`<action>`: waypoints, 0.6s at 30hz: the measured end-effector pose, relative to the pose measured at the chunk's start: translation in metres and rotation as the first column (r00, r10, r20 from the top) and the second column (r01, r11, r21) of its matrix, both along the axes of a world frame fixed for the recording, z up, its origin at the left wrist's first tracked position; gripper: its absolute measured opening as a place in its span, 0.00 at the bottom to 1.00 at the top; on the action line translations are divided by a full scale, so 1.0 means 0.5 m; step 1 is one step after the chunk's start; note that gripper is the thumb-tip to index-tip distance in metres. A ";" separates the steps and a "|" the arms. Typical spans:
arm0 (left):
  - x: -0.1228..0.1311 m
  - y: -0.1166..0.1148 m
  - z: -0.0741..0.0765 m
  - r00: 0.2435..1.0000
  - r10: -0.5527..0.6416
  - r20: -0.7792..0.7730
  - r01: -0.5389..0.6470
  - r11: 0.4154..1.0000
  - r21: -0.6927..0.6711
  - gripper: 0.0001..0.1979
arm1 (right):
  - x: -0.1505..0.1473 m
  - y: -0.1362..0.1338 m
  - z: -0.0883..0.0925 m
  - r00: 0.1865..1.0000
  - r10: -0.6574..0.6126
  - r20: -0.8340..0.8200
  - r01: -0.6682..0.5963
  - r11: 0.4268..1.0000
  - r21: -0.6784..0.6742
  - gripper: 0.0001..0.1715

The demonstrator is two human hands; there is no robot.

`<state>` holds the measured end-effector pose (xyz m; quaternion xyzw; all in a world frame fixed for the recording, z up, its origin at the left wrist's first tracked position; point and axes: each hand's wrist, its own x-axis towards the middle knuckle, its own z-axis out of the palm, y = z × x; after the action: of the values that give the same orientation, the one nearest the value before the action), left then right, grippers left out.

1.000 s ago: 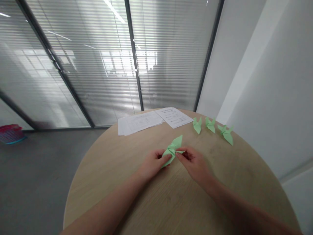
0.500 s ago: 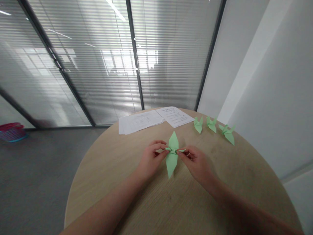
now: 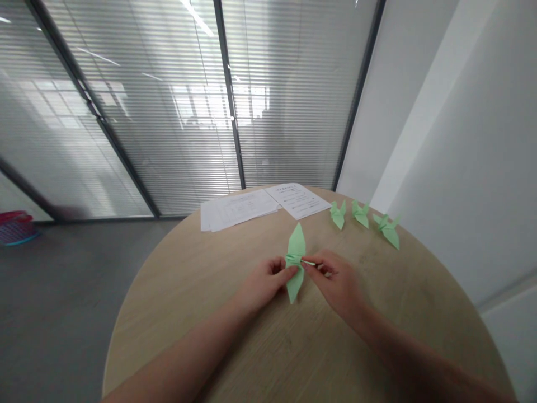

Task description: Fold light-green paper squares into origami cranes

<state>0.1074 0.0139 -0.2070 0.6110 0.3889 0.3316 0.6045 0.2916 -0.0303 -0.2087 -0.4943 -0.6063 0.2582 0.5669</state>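
Observation:
A light green origami crane [image 3: 297,242] is held between my two hands over the wooden table, its two broad wings spread, one pointing away from me and one toward me. My left hand [image 3: 268,282] grips the body, with the thumb lying across the near wing and the fingertips tucked behind the paper. On the other side my right hand [image 3: 335,280] pinches the narrow folded point that sticks out to the right. The underside of the paper is hidden.
Three more green paper cranes [image 3: 360,214] stand at the table's far right. White printed sheets [image 3: 243,208] lie along the far edge of the round table [image 3: 176,291]. Glass panels with blinds rise behind, a wall stands at right, and a pink and blue basket [image 3: 17,228] sits on the floor.
My left hand has shifted from the left narrow point onto the crane's body, its thumb now across the near wing. My right hand keeps its pinch. The view has turned slightly.

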 end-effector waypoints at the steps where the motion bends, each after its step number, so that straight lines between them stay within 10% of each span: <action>1: 0.001 -0.001 0.000 1.000 -0.029 0.012 0.029 0.999 -0.045 0.23 | -0.002 -0.001 -0.001 1.000 0.030 -0.005 -0.030 0.999 -0.014 0.06; 10: 0.000 -0.012 0.005 0.998 0.052 0.044 -0.044 0.984 -0.172 0.20 | 0.000 0.018 -0.005 0.887 -0.037 -0.460 -0.095 0.961 -0.260 0.25; 18: -0.002 -0.016 0.015 0.973 -0.101 -0.208 0.097 0.995 -0.029 0.20 | 0.008 0.026 -0.022 0.934 0.046 -0.355 -0.147 0.953 -0.264 0.24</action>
<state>0.1065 0.0058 -0.1995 0.6553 0.4224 0.2313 0.5819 0.2955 -0.0173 -0.2194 -0.4876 -0.4774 0.4536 0.5733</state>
